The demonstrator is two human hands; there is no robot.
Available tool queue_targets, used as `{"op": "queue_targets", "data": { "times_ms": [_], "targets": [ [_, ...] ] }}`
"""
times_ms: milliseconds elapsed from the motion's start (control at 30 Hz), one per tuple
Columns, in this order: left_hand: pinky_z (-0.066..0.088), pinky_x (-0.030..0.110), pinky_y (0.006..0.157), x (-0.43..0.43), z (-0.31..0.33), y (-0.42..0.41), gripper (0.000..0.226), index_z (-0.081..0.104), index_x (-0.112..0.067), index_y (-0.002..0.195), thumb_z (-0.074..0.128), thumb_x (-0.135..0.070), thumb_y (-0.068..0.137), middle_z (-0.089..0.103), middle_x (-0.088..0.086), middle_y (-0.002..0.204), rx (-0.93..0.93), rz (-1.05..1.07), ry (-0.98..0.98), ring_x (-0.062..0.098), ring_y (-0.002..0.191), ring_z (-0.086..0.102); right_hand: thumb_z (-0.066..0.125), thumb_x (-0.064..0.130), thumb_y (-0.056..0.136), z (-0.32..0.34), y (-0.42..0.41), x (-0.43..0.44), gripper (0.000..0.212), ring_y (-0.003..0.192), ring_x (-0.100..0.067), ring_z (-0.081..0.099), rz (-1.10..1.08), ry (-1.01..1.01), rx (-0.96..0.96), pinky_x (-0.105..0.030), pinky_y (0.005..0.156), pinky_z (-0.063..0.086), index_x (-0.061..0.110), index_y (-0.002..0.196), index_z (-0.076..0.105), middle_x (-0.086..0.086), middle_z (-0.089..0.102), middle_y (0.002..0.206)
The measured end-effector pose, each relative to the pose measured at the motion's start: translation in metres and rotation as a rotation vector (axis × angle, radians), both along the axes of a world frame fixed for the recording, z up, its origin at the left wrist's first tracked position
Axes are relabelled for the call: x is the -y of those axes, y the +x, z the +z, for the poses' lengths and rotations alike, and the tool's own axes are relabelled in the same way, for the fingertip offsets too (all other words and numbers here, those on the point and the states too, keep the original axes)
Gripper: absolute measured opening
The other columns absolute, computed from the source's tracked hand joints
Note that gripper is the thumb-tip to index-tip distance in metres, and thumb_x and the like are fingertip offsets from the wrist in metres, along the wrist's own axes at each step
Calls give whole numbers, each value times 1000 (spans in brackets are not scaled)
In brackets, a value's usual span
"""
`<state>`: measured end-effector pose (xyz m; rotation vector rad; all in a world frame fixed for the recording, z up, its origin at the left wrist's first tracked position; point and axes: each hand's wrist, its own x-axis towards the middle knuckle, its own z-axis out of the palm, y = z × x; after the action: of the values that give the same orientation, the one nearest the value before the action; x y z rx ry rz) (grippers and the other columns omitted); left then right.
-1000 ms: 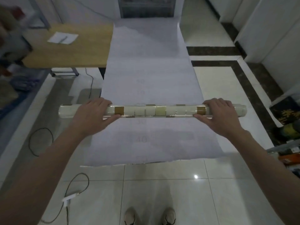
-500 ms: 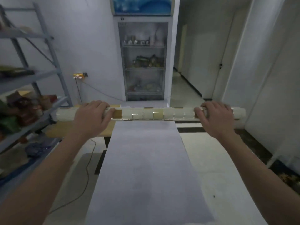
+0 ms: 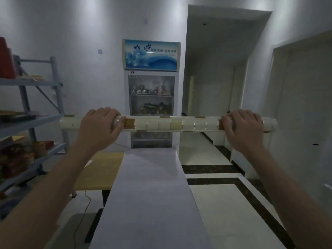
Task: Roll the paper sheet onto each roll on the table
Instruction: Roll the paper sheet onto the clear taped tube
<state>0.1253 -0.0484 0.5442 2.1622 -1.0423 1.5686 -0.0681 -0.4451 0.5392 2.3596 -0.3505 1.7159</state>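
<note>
Your left hand (image 3: 100, 127) and right hand (image 3: 242, 129) each wrap fingers over the top of the long roll (image 3: 168, 124), one near each end — you're holding it level, up in front of the drinks fridge (image 3: 151, 97). The paper sheet (image 3: 152, 194) lies flat below, running lengthwise along the table (image 3: 100, 171) twd you. Metal shelves (image 3: 30, 119) w/ boxes stand at left.

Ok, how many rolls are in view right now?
1: the roll, held up level, left hand gripping near one end, right hand near the other. More may be out of frame.
</note>
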Motion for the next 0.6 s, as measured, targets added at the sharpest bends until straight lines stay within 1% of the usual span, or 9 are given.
{"op": "queue_targets", "data": {
  "times_ms": [133,267,400,500,600],
  "targets": [
    [44,41,72,-2,-1,4,49,67,-7,96,36,-44,104,67,9,83,0,-14,-5,28,71,59,38,42,105,-3,-2,-5,47,81,-31,62,-22,-28,30,-43,84,43,9,93,68,-11,70,88],
    [45,42,71,-6,-7,14,49,68,-7,96,36,-44,104,67,8,83,-1,-30,1,28,71,60,35,40,106,-9,-1,-11,46,82,-30,60,-52,-12,-3,-44,86,44,10,94,67,-10,69,89],
    [46,42,70,-7,-12,31,51,68,-7,95,37,-45,104,67,9,82,3,-67,7,29,70,60,36,38,107,-16,-2,-20,45,79,-30,60,-94,-18,4,-45,84,46,9,92,68,-10,69,87],
    [43,41,70,-1,-19,43,50,68,-6,95,38,-44,104,67,10,82,10,-107,-1,30,69,60,36,38,106,-19,-11,-27,44,82,-29,60,-119,-4,-39,-43,86,44,9,94,68,-10,69,89],
    [40,39,67,16,-30,50,48,69,-6,94,40,-43,105,67,11,80,1,-190,-4,31,68,60,35,39,106,-25,-29,-29,47,83,-29,61,-179,15,-78,-42,88,43,8,95,68,-10,69,89]
  ]
}}
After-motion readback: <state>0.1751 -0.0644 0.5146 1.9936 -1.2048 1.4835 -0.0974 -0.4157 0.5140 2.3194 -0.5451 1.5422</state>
